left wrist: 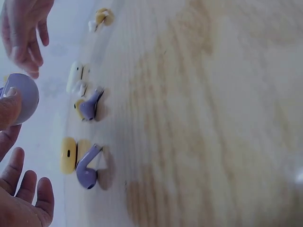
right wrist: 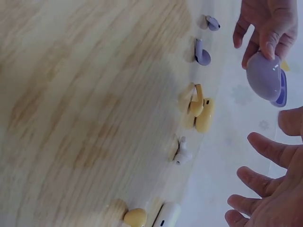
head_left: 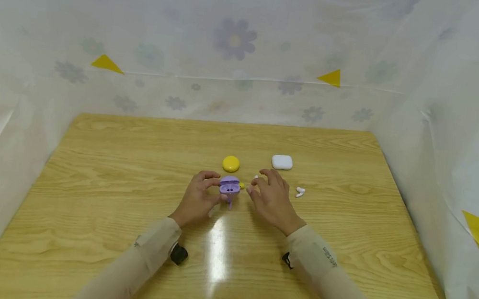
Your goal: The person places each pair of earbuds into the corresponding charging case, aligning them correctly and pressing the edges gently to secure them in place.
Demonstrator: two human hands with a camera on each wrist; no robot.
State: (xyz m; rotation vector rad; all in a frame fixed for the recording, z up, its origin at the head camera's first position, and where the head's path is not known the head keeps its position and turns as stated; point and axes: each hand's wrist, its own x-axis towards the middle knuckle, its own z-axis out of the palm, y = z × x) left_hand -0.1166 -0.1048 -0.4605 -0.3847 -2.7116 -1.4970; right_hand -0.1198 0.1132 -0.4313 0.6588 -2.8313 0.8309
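My left hand grips a purple earbud case between thumb and fingers, raised above the table. Its lid stands up, and the inside faces me. To its right my right hand is held with fingers spread and loosely bent; the right wrist view shows nothing in its grasp. A small gap separates the right fingertips from the case. Two purple earbuds lie on the table, one purple earbud near the yellow items and another purple earbud farther left.
Behind the hands lie a closed yellow case and a closed white case. A white earbud rests to the right, and a yellow earbud shows beside the purple case. Another yellow earbud appears in the right wrist view. Patterned sheeting borders the table.
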